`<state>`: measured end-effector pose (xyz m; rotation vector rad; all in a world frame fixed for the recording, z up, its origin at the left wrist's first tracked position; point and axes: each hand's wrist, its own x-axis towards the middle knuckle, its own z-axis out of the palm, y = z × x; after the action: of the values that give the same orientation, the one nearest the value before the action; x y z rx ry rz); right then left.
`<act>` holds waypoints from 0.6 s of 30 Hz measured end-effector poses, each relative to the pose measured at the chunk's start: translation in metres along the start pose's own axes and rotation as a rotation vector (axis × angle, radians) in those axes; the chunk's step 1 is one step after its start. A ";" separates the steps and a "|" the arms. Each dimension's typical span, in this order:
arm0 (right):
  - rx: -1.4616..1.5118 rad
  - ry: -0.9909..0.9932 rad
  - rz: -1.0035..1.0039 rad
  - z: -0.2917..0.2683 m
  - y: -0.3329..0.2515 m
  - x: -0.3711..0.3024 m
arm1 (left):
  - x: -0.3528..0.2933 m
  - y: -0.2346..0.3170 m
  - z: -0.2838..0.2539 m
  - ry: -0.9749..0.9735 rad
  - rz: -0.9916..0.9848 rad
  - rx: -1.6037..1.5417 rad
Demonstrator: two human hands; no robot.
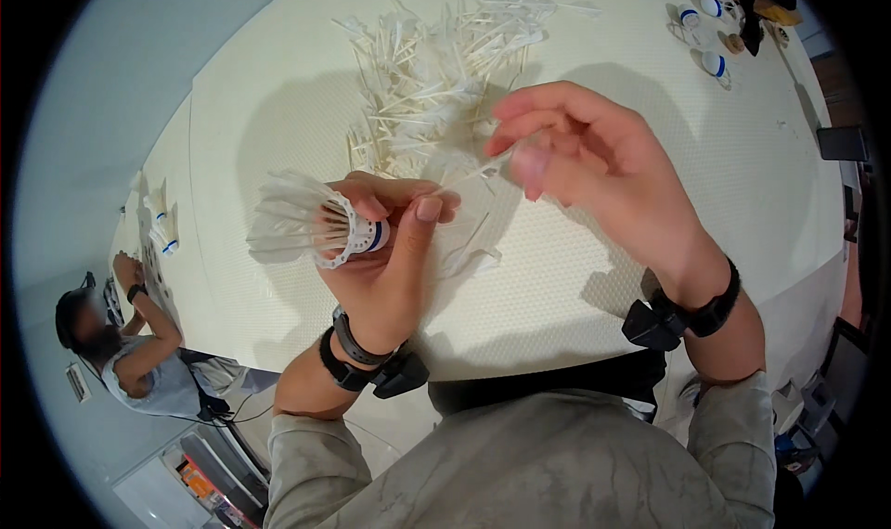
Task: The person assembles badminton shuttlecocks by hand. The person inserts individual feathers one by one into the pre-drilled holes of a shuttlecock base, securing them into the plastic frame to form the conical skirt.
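Observation:
My left hand (376, 241) is wrapped round a partly feathered shuttlecock (364, 236), its white ring and blue band toward my palm and its feathers fanning out to the left. The thumb and index finger of the same hand pinch one end of a loose white feather (473, 174). At the feather's other end is my right hand (589, 148), its thumb and fingers curled around the tip and somewhat blurred. Beyond both hands lies a pile of loose white feathers (418, 88). Another loose feather (469, 255) rests on the table just right of my left hand.
The white textured table (557, 288) curves around me. Several shuttlecock pieces with blue bands (713, 63) lie at the far right, near dark items at the edge. More shuttlecocks (165, 227) sit at the left edge, where another person (139, 353) works.

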<state>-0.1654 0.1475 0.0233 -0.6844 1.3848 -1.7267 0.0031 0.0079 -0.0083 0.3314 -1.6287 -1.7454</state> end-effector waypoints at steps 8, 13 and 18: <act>-0.265 -0.168 0.048 0.002 0.009 -0.005 | -0.001 -0.004 -0.003 -0.006 0.046 -0.016; -0.150 -0.104 0.051 0.006 0.008 -0.008 | 0.000 -0.002 -0.001 -0.032 0.062 -0.005; -0.081 -0.022 0.039 0.007 0.010 -0.008 | -0.002 -0.001 0.000 -0.079 0.057 0.047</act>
<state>-0.1531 0.1502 0.0158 -0.7136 1.4498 -1.6355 0.0042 0.0087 -0.0099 0.2384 -1.7202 -1.6987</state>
